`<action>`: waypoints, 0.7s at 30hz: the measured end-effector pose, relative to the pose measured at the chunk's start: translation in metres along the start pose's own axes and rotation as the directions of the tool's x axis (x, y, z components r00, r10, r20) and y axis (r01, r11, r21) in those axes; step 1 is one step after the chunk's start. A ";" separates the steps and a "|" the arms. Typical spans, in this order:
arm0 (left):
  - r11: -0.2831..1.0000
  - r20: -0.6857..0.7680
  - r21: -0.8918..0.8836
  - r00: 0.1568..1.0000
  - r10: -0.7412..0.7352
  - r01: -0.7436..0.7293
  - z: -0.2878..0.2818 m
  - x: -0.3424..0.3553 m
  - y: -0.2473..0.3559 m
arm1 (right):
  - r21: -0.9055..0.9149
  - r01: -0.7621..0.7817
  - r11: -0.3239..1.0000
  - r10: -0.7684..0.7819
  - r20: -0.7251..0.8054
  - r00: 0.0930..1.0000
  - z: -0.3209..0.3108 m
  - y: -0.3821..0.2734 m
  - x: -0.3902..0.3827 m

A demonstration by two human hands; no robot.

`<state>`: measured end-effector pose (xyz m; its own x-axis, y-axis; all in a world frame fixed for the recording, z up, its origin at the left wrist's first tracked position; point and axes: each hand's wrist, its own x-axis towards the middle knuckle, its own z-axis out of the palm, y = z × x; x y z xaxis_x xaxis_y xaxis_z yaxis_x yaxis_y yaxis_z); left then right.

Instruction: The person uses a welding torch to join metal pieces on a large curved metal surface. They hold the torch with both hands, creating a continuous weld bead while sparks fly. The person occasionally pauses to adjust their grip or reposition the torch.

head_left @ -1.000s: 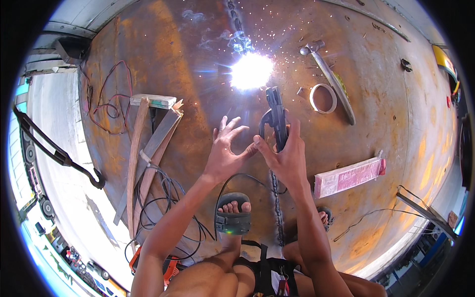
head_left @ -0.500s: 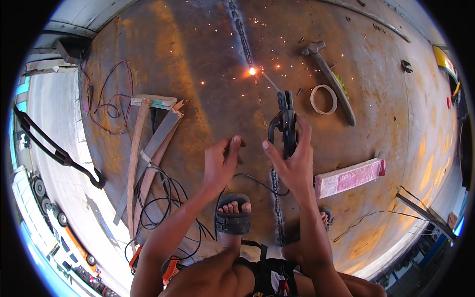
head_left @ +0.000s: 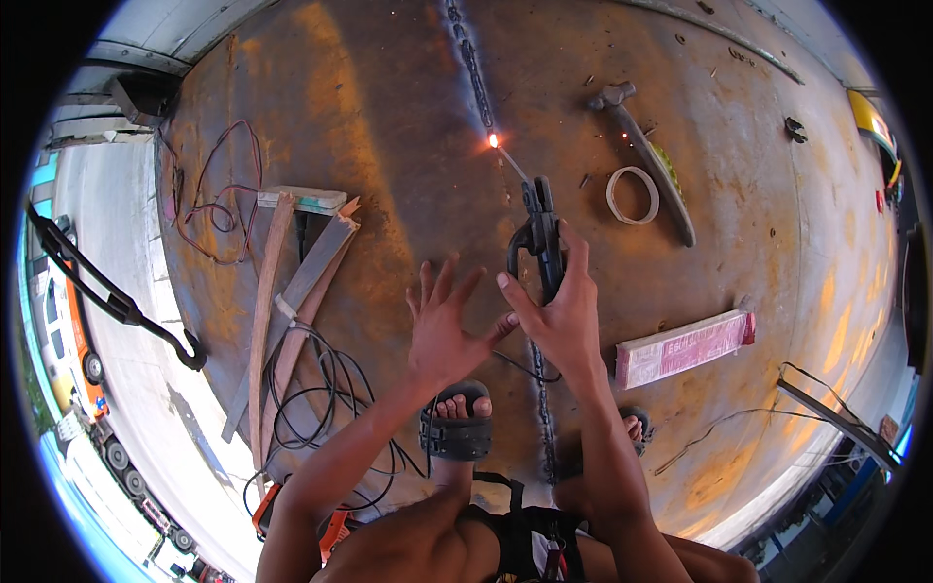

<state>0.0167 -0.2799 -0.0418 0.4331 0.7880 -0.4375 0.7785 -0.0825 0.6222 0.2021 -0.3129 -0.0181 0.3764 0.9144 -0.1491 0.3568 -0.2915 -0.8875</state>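
Observation:
My right hand (head_left: pixel 559 316) is closed around a black electrode holder (head_left: pixel 539 228). A thin welding rod (head_left: pixel 513 163) sticks out of its jaws toward a small glowing spot (head_left: pixel 493 142) on the seam. Beyond that spot a dark, lumpy weld bead (head_left: pixel 471 68) runs up the rusty steel plate (head_left: pixel 389 117); another stretch of bead (head_left: pixel 544 408) lies nearer to me, between my feet. With fingers spread, my left hand (head_left: pixel 449 325) hovers left of the holder and holds nothing. Its thumb reaches toward the right hand.
To the right lie a hammer (head_left: pixel 646 160), a pale ring (head_left: pixel 632 195) and a pink-and-white box (head_left: pixel 685 348). Wooden strips (head_left: pixel 264 321) and looped black cable (head_left: pixel 330 389) spread at the left, with a black hook bar (head_left: pixel 117 301) beyond. My sandalled foot (head_left: pixel 457 428) stands on the plate.
The electrode holder and my right hand have shifted slightly left, the rod tip now at the glow. My left hand has spread its fingers. The glow is smaller, with far fewer sparks.

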 end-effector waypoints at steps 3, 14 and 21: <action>1.000 0.019 0.005 1.000 -0.001 0.001 -0.002 0.001 0.000 | 0.010 -0.022 1.000 0.022 0.008 1.000 0.003 -0.001 0.001; 1.000 0.036 -0.006 0.999 -0.022 0.022 -0.002 0.003 0.000 | -0.016 -0.019 1.000 0.019 0.002 1.000 0.005 0.002 0.003; 0.999 0.039 -0.024 0.999 -0.022 0.023 -0.002 0.003 0.002 | -0.005 -0.030 1.000 0.030 0.004 1.000 0.004 0.001 0.004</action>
<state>0.0188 -0.2759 -0.0405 0.4333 0.7654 -0.4759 0.7771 -0.0499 0.6274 0.2004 -0.3079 -0.0215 0.3832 0.9064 -0.1775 0.3495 -0.3202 -0.8805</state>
